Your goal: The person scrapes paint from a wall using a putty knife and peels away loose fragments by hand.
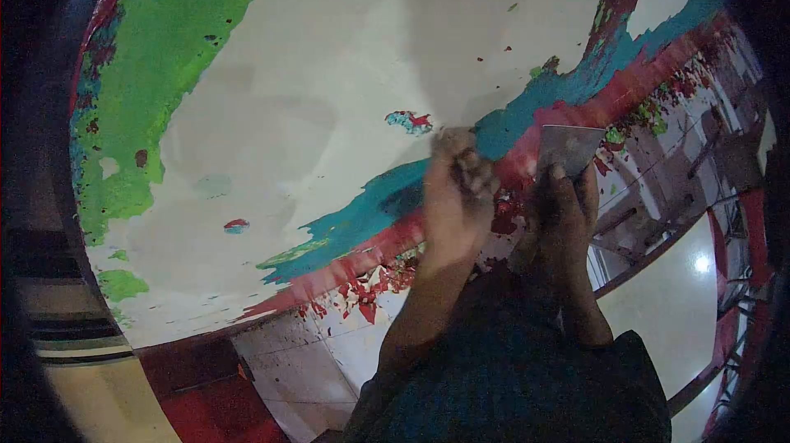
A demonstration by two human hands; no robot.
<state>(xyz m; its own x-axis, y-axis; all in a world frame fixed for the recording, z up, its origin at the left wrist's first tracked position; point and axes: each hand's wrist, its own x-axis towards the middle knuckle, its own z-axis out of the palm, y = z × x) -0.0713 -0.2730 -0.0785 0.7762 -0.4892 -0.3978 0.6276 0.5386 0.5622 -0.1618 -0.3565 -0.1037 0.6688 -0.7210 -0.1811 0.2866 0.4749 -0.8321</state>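
Note:
My left hand [453,213] is curled against a broad pale panel [354,56], right beside the teal band along its edge. Blur and shadow over its bent fingers hide whatever they may hold. Farther right, my right hand [568,208] grips a flat metal scraper [573,145], thumb pressed on the blade. The scraper's straight edge points away from me, over the red painted edge strip [527,155] of the panel. Between the white and the red runs teal paint [378,200] with a ragged border. A small red and blue chipped spot [409,121] lies just left of my left hand.
Green paint [173,73] covers the panel's left side. Red and pale paint flakes [366,295] litter the tiled floor [300,361] below the edge. At the right stand a glossy white surface [666,295] and dark frame parts. A red block [214,398] is at lower left.

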